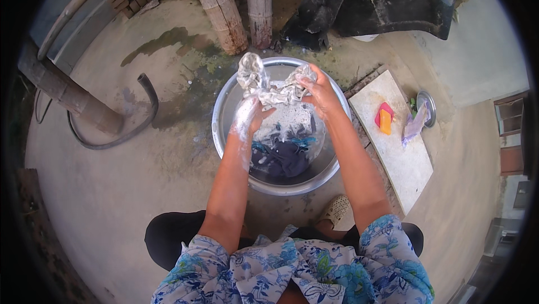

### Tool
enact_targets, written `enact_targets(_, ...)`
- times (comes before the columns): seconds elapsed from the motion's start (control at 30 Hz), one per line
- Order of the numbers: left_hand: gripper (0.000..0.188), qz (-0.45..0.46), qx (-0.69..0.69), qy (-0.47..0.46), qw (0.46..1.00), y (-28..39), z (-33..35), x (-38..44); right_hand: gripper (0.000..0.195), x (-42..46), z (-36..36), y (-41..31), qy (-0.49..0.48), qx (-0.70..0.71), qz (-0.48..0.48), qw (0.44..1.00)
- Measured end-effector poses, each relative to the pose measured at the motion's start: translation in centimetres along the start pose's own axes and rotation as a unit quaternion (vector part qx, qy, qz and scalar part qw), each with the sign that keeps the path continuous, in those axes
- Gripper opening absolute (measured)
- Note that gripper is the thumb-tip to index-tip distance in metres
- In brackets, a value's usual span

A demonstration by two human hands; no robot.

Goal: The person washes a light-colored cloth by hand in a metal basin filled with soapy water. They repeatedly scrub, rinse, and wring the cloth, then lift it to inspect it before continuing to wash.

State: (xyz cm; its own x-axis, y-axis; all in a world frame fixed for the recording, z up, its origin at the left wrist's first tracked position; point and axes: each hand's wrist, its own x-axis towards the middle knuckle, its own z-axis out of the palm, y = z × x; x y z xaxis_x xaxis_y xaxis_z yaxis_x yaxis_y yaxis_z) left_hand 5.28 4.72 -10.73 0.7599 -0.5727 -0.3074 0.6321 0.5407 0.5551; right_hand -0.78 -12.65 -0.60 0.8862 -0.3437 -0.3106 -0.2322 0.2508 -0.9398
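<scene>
A wet, pale, bunched-up cloth (278, 94) covered in suds stretches between my two hands over a round metal basin (217, 125). My left hand (249, 114), white with foam, grips the cloth's left part, and a twisted lump of it stands up beyond the fingers. At the other end, my right hand (322, 93) holds the cloth between thumb and fingers. Below, dark wet clothes (284, 158) with some blue fabric lie in foamy water (290, 122) in the basin.
Right of the basin, a pale slab (391, 165) carries an orange soap bar (385, 122) on a pink piece, beside a crumpled wrapper (414, 125) and a metal lid (426, 108). Bamboo posts (259, 9) and black sheeting (379, 4) stand beyond. A hose (113, 141) curls at left.
</scene>
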Motion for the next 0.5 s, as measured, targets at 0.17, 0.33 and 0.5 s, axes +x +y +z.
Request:
enact_targets(0.17,0.031,-0.142,-0.214,-0.078,0.963,0.7,0.0,1.6,0.033,-6.4,5.5,1.2,0.029,-0.440,-0.382,0.812)
enact_targets(0.33,0.028,0.073,0.063,-0.081,0.992,-3.5,-4.3,3.4,0.026,-6.3,8.1,7.5,0.045,-0.476,-0.453,0.753)
enact_targets(0.5,0.026,-0.019,-0.188,-0.038,0.981,-3.4,4.8,0.3,0.017,2.7,3.8,4.6,0.201,-0.398,-0.248,0.860)
